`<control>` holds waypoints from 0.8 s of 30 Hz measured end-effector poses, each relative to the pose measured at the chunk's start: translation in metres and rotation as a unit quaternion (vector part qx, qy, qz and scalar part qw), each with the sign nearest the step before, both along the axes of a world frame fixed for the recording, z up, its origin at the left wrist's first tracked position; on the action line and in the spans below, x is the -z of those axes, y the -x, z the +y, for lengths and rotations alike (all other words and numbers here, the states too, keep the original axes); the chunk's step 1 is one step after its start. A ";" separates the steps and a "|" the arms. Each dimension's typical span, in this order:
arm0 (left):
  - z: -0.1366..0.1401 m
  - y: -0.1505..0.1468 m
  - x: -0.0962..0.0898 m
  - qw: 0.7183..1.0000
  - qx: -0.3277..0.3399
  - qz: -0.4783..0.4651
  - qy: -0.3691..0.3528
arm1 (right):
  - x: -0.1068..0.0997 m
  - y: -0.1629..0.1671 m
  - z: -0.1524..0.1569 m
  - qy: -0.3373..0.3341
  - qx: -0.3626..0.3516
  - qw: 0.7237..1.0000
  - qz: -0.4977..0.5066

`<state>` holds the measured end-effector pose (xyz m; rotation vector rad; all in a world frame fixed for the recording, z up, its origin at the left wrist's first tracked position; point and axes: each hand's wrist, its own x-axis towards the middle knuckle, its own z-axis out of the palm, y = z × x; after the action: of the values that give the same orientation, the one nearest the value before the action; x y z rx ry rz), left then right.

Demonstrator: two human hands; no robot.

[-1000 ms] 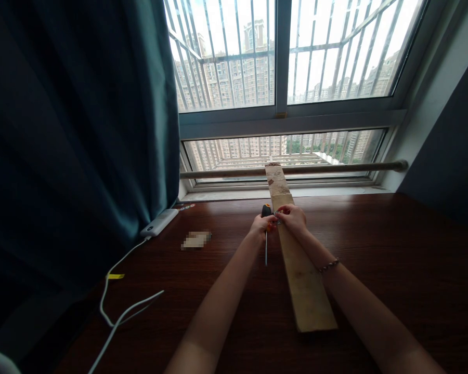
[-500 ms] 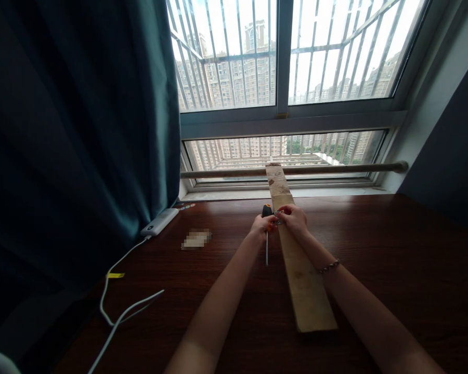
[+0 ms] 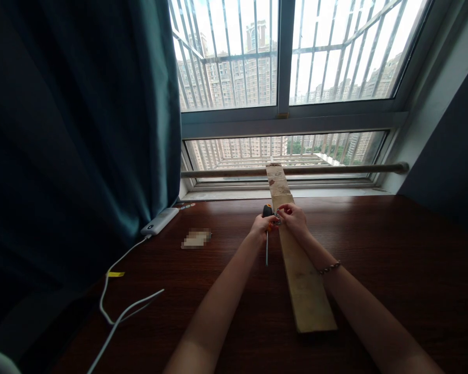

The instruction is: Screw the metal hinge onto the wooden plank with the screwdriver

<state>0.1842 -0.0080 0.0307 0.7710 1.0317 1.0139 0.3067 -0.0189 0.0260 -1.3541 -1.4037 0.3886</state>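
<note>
My left hand is closed around a screwdriver with a black and orange handle; its thin shaft points down toward me. The fingers of my right hand are pinched together at a small shiny metal piece, which the left fingertips also meet. What kind of piece it is cannot be made out. Both hands are over a long wooden board, whose far end rests up against the rail by the window. A bracelet circles my right wrist.
A dark reddish-brown wooden surface lies beneath. On the left are a white power bank with a white cable, a yellow tag and a blurred pale item. A blue curtain hangs at left; a rail crosses the window.
The hands have hardly moved. The right fingertips have shifted very slightly around the small metal piece; the board and screwdriver stay in place.
</note>
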 end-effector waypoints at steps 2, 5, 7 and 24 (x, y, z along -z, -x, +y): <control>0.000 0.001 0.000 1.000 0.000 0.003 -0.004 | 0.001 -0.001 0.000 -0.018 -0.001 0.999 0.037; 0.001 0.003 -0.001 1.000 -0.008 0.014 -0.007 | 0.004 -0.003 0.002 -0.033 0.020 0.994 0.107; 0.002 0.006 -0.001 1.000 -0.019 0.022 -0.008 | 0.007 -0.005 0.003 -0.038 0.029 0.989 0.143; 0.002 0.054 -0.037 0.996 -0.056 0.058 -0.041 | 0.003 -0.010 0.001 -0.033 -0.007 0.968 0.248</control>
<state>0.1306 -0.0062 0.0675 0.8545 1.1483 1.1229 0.3169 -0.0180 0.0226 -1.0947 -0.9985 0.6362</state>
